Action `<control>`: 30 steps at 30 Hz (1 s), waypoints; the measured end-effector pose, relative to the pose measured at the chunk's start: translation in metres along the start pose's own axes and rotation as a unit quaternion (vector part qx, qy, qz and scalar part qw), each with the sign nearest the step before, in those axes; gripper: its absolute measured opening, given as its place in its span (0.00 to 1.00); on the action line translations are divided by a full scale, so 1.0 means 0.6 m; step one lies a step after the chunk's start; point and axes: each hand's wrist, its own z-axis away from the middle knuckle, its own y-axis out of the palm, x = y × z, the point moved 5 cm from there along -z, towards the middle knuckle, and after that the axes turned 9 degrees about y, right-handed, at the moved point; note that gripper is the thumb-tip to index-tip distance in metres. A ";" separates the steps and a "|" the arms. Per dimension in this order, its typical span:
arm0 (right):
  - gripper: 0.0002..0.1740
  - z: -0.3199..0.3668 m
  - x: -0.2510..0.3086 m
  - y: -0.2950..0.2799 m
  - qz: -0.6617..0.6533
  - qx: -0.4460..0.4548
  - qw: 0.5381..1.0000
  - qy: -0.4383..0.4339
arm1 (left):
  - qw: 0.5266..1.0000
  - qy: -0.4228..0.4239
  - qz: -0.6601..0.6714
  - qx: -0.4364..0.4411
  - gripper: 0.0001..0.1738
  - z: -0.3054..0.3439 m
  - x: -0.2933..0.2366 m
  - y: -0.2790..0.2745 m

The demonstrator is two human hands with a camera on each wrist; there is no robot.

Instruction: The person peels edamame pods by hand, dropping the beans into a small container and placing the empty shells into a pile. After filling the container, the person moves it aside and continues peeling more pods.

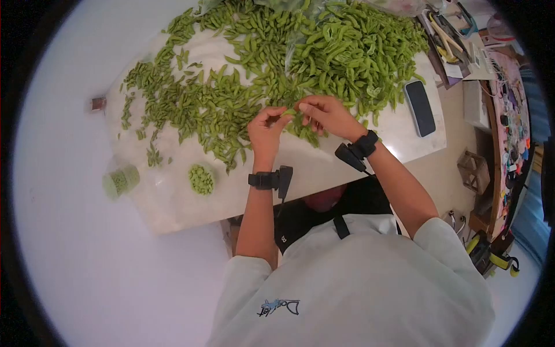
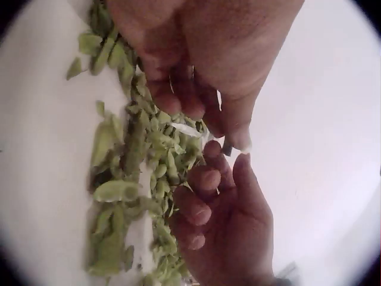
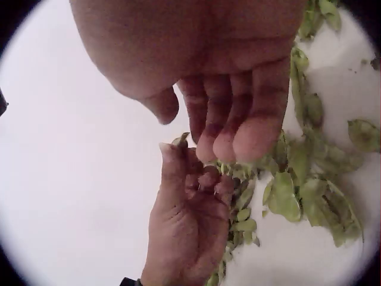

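In the head view my left hand (image 1: 266, 132) pinches a green pod (image 1: 289, 112) between thumb and fingertips, over the table's near side. A bit of this pod (image 3: 183, 139) sticks out past the left thumb in the right wrist view. Just beside it is my right hand (image 1: 330, 117), its thumb apart from its loosely bent fingers and nothing visible in its grip. The right hand (image 2: 229, 232) faces the left fingertips in the left wrist view. Pods (image 1: 217, 95) are spread behind both hands, with a large heap (image 1: 352, 55) at the back right.
Shelled beans (image 1: 201, 179) sit in a small pile on the table (image 1: 173, 208), left of the left wrist. A clear container (image 1: 120, 181) with green contents stands at the left edge. A phone (image 1: 420, 108) lies at the right; beyond it is a tray (image 1: 442, 43) of tools.
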 end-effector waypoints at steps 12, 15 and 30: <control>0.15 -0.012 -0.058 0.030 -0.071 0.125 0.987 -0.071 | 0.988 0.114 0.069 0.072 0.14 0.025 0.039 0.021; 0.17 -0.004 -0.060 0.035 -0.041 0.114 0.990 -0.075 | 0.990 0.112 0.039 0.072 0.13 0.026 0.037 0.018; 0.20 0.062 -0.106 0.076 -0.110 0.099 0.984 -0.097 | 0.987 0.090 0.124 0.039 0.05 0.117 0.047 0.029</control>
